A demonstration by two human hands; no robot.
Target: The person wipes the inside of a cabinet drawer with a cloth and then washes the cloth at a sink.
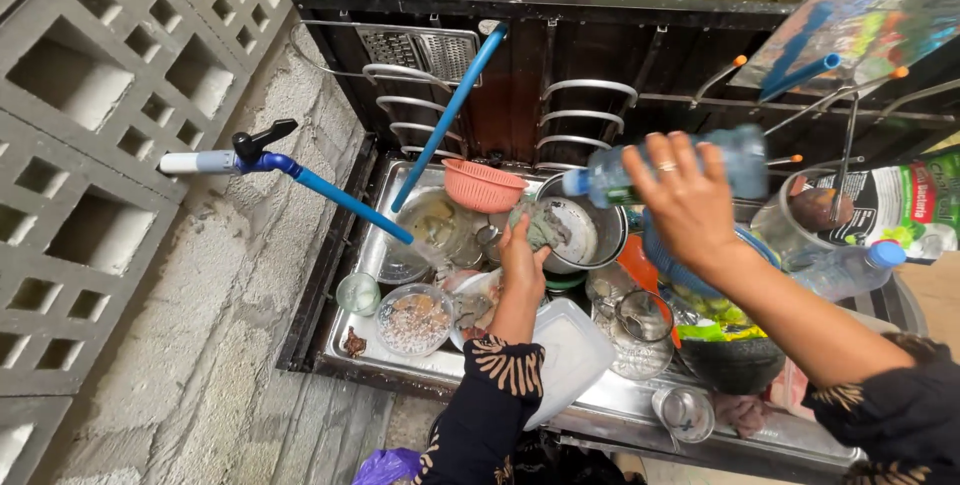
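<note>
Your 2 hands work over the sink: left hand pinches 1 cloth at 12 o'clock; right hand, at 1 o'clock, grips 1 plastic bottle sideways above 1 pot.

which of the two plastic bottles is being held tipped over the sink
The clear bottle gripped in the right hand, lying sideways with its neck toward the steel pot. The other, blue-capped bottle rests untouched at the right.

Both arms wore loose black sleeves printed with tan leaf-like patterns near the cuffs. A slim ring sat on one finger of the right hand.
</note>
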